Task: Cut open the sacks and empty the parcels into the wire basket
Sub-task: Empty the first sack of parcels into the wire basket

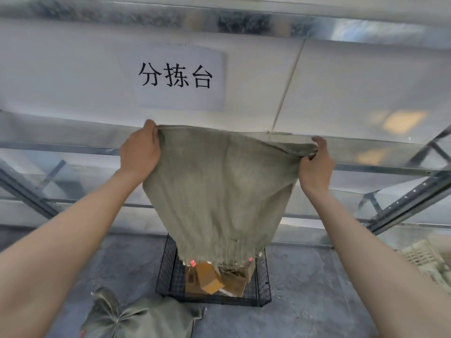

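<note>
A grey-green woven sack [219,191] hangs upside down in front of me, its open frayed end just above the black wire basket [168,272] on the floor. My left hand [140,150] grips the sack's upper left corner. My right hand [316,162] grips the upper right corner. Both arms are raised. Brown cardboard parcels [212,280] lie in the basket under the sack's mouth. A second sack [136,318], tied shut and full, lies on the floor at the lower left.
A white wall with a paper sign [178,76] stands behind. Metal racking rails [402,206] run across at both sides. A pale plastic crate [424,257] sits at the right edge. The floor is grey concrete.
</note>
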The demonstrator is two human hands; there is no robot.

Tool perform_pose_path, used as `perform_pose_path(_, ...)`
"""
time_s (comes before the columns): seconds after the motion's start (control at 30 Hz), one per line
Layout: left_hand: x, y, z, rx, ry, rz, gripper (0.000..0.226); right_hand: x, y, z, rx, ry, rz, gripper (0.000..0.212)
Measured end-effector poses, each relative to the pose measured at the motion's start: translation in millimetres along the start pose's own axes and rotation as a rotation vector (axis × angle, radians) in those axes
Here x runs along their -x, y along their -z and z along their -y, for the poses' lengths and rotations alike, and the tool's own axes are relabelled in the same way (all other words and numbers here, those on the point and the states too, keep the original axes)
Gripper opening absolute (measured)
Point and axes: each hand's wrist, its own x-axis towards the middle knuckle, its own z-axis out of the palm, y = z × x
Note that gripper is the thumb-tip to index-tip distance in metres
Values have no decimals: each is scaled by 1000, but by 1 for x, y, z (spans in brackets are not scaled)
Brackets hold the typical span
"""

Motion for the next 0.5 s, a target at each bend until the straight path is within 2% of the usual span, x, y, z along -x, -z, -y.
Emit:
perform_pose_path(0.1,8,-4,15,-52,-73,120,23,2,3,-13,42,39,29,46)
perform_pose_path(0.23,9,0,20,-134,-98,146,29,-1,7,-15,1,49,99,35)
perform_pose_path(0.5,13,14,41,-137,38,211,34,0,21,-25,-213,-138,269,13)
